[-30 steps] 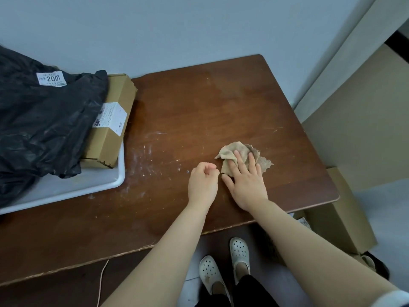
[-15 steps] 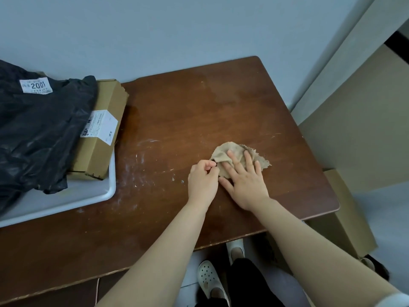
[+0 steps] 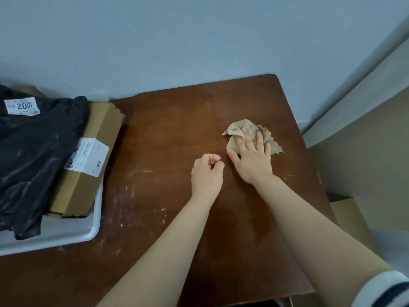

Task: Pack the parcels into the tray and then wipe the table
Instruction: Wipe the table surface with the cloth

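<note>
My right hand (image 3: 252,156) lies flat with spread fingers on a crumpled beige cloth (image 3: 238,129) on the brown table (image 3: 168,134). My left hand (image 3: 207,173) hovers just left of it, fingers loosely curled, holding nothing. On the left stands a white tray (image 3: 73,231) with a black plastic parcel (image 3: 31,156) labelled 2001 and a cardboard box parcel (image 3: 88,156) with a white label. White streaks mark the table between the tray and my hands.
A grey wall runs behind the table. To the right of the table stands a beige panel (image 3: 365,162), with a cardboard box (image 3: 347,216) on the floor below the table's right edge.
My right hand has slid the cloth away from me toward the table's far right. My left hand has let go of the cloth's edge and stayed behind. The view has tilted up.
</note>
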